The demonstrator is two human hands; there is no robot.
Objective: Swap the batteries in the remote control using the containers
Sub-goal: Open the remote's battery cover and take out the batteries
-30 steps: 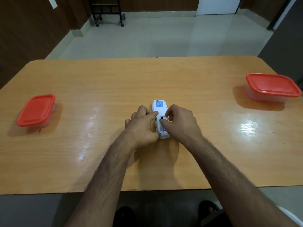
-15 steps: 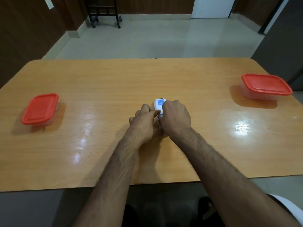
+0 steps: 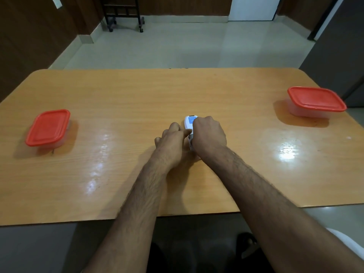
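Observation:
A white remote control with a blue label lies face down at the middle of the wooden table. My left hand holds its left side, thumb across the body. My right hand lies curled over the top of the remote and hides most of it, including the battery bay. Two clear containers with red lids stand closed: one at the left, one at the far right. No battery shows.
The table's near edge runs just below my forearms. Beyond the far edge lie a tiled floor and a dark wheeled cart by the wall.
My right hand has moved forward and over the remote, covering the open battery bay that showed a second ago. The left hand stays on the remote's left side.

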